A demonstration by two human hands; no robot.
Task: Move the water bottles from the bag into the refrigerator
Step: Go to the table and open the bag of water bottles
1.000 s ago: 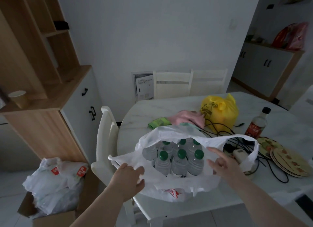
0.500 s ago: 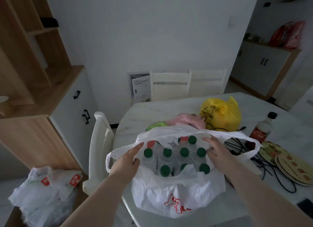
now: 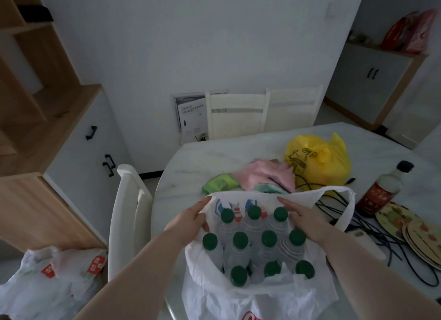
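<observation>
A white bag (image 3: 262,293) stands on the near edge of the marble worktop (image 3: 207,157), its mouth spread wide. Inside, upright and packed close, are water bottles (image 3: 253,245) with green caps, ten caps showing in three rows. The left hand (image 3: 188,222) pinches the bag's left rim, thumb and fingers closed on the plastic. The right hand (image 3: 307,224) lies flat along the right side of the opening, fingers straight and loose, touching the bag's far rim and just beside the back-right bottle; its grip is open and it holds nothing.

Behind the bag lie a green cloth (image 3: 219,183) and a pink cloth (image 3: 265,176), with a yellow bag (image 3: 317,162) beyond them. To the right stand a dark sauce bottle (image 3: 381,188) and stacked plates (image 3: 415,229), with black cables (image 3: 372,229) running between them and the bag.

A white chair (image 3: 128,214) sits at the worktop's left side. On the floor at lower left are more white bags (image 3: 52,286). No refrigerator is in view
</observation>
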